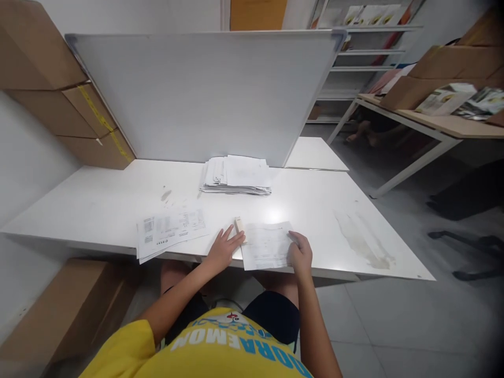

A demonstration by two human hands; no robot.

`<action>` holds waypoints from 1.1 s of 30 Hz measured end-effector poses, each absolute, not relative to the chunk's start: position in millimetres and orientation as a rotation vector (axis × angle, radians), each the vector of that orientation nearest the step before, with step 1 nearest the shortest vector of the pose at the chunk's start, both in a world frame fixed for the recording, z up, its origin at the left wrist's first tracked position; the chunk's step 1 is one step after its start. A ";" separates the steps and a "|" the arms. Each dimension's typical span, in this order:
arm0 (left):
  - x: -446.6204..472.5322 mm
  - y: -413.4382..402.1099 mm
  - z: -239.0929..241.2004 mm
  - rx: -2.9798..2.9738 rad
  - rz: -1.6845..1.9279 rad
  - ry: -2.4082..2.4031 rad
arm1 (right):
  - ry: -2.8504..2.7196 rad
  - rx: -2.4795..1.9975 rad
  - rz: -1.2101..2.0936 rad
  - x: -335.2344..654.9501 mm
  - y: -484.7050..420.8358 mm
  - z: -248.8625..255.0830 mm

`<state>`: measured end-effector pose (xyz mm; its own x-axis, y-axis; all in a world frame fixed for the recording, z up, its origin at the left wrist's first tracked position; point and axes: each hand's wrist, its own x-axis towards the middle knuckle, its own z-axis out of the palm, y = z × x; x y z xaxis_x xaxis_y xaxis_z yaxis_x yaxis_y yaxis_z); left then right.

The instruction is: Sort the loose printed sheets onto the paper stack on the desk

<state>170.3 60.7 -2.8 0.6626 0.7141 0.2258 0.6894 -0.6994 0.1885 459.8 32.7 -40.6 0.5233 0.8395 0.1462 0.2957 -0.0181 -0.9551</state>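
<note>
A printed paper sheet (265, 247) lies at the front edge of the white table, in front of my body. My right hand (301, 254) grips the sheet's right edge, thumb on top and the other fingers partly hidden. On the left side of the sheet, my left hand (222, 252) rests with its fingers spread. Its thumb side touches a small beige block-like object (239, 226) beside the sheet's left edge; its exact kind is unclear. Farther left, several printed sheets (171, 231) overlap, sticking out past the front edge. A thick paper stack (246, 173) sits at the back.
Behind the stack, a large whiteboard (205, 94) leans upright at the back of the white table (315, 205). Cardboard boxes (59, 110) are piled at left, with another box (59, 304) on the floor. To the right stands a second table (444, 121) bearing boxes and packets.
</note>
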 end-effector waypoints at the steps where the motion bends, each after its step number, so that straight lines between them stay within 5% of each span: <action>1: 171.0 62.4 -2.5 2.782 0.436 1.158 | -1.007 -1.578 0.578 459.5 31.8 -39.3; 19: 179.7 68.3 -12.0 2.784 0.694 1.000 | -1.099 -1.718 0.770 474.4 6.2 -21.7; 33: 188.7 61.2 -12.9 2.792 0.604 1.162 | -0.678 -1.308 0.131 493.1 63.6 27.0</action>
<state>188.7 61.2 -12.9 0.6395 0.6930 0.3328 0.6704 -0.7146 0.1996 493.1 63.6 27.0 0.8019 0.4567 0.3852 0.2798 0.2826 -0.9175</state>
